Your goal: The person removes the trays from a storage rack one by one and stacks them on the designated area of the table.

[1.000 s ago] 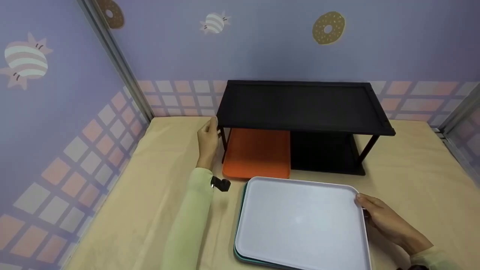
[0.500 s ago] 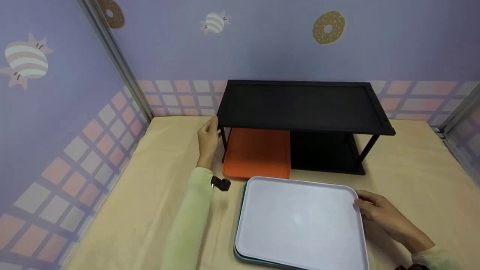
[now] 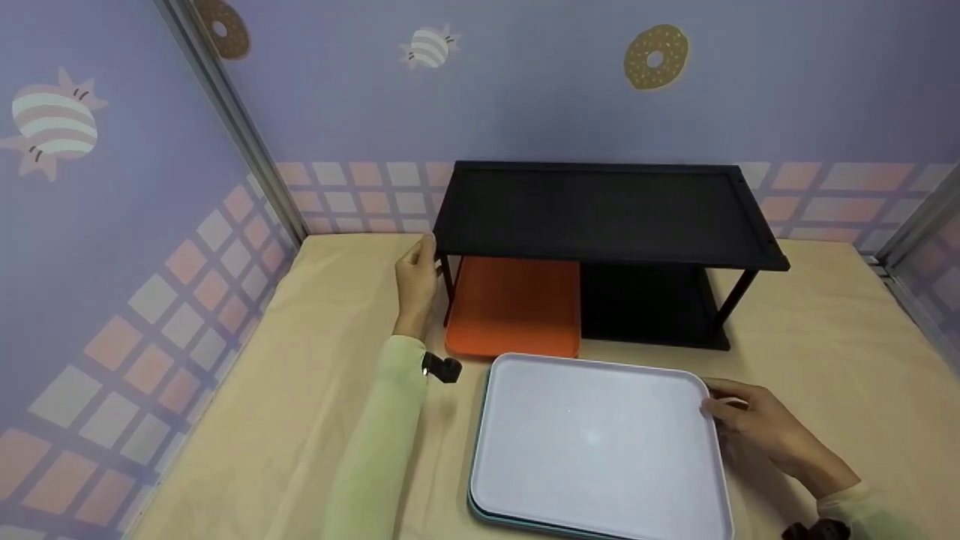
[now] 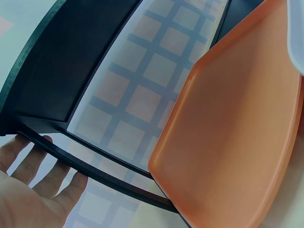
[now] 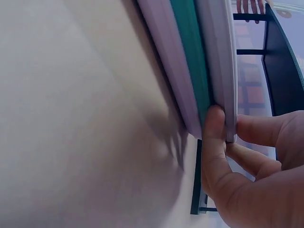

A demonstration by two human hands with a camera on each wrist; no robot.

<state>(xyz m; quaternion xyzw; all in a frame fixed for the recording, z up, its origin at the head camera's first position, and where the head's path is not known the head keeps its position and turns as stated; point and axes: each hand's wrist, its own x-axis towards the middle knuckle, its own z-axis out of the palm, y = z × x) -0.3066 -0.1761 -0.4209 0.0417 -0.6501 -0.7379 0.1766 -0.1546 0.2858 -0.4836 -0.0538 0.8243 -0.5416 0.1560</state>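
A black two-tier rack [image 3: 607,214] stands against the back wall. My left hand [image 3: 417,281] holds its front left corner; in the left wrist view the fingertips hook behind the corner post [image 4: 102,175]. On the rack's lower tier, at the left, lies an orange tray [image 3: 517,307], its front edge jutting out. In front of the rack is a stack of trays: a white tray [image 3: 600,442] on top, a teal tray [image 5: 190,52] beneath it and a pale lilac tray [image 5: 166,57] at the bottom. My right hand [image 3: 776,431] pinches the white tray's far right corner between thumb and fingers.
Beige cloth [image 3: 300,390] covers the table. Patterned purple walls [image 3: 540,90] enclose the back and sides, with a metal post [image 3: 225,112] in the back left corner. The rack's lower tier [image 3: 645,307] shows black beside the orange tray.
My right hand has moved slightly left with the white tray's right edge, and its fingers have shifted at the corner. My left hand, the rack and the orange tray look unmoved.
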